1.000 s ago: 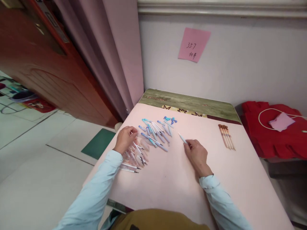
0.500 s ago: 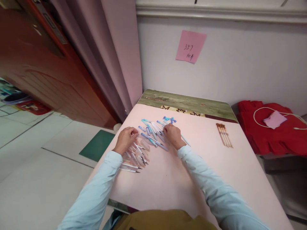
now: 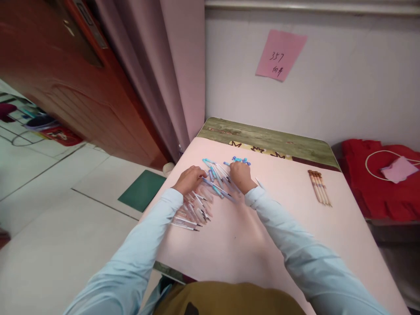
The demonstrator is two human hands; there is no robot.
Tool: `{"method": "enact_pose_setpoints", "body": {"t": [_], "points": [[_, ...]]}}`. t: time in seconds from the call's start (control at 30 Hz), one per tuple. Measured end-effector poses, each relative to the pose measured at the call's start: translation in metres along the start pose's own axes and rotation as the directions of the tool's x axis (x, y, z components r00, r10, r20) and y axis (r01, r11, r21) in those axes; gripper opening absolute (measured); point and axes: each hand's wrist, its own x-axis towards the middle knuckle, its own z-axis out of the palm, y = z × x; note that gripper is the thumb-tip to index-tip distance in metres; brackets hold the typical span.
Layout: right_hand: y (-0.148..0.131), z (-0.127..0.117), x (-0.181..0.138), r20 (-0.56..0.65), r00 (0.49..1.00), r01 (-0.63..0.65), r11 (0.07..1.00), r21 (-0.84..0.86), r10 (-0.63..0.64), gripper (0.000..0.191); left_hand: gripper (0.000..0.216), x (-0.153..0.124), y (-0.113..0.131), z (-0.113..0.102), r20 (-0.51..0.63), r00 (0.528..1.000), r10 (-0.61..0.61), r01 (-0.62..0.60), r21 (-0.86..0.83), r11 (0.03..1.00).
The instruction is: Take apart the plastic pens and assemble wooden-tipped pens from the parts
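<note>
My left hand reaches over the left side of the pen parts, fingers curled together, their tips at the blue pieces; what they pinch is too small to make out. Under and below it lies a pile of clear pen barrels and white refills. Blue pen barrels and more white refills lie between my hands. My right hand is closed, knuckles up, just in front of small blue pieces; its fingertips are hidden. A pale pen piece shows beside my right wrist.
Several pens with brown tops lie in a row at the right of the pink-covered table. A pink note is on the wall. Red cloth with a white cable lies right; a wooden door stands left.
My left hand has moved forward and right, from the clear barrels to the blue pieces. My right hand has shifted slightly towards the small blue pieces. The whole view has swung a little left.
</note>
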Motion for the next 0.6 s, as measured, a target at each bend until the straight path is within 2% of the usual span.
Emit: {"method": "enact_pose_setpoints", "body": {"t": [0.23,0.47,0.6], "points": [[0.0,-0.001,0.003,0.003,0.999,-0.039,0.997,0.065,0.039,0.027,0.023,0.009,0.006,-0.005,0.096,0.994,0.05,-0.057,0.079,0.995],[0.044,-0.01,-0.004,0.014,0.985,-0.17,0.966,0.195,0.171,0.026,0.019,0.013,0.012,-0.012,0.175,0.975,0.139,-0.162,0.123,0.979],[0.058,-0.009,-0.022,-0.005,0.984,-0.173,0.956,0.236,0.179,0.025,0.018,0.017,0.011,-0.01,0.192,0.968,0.163,-0.188,0.12,0.975]]}}
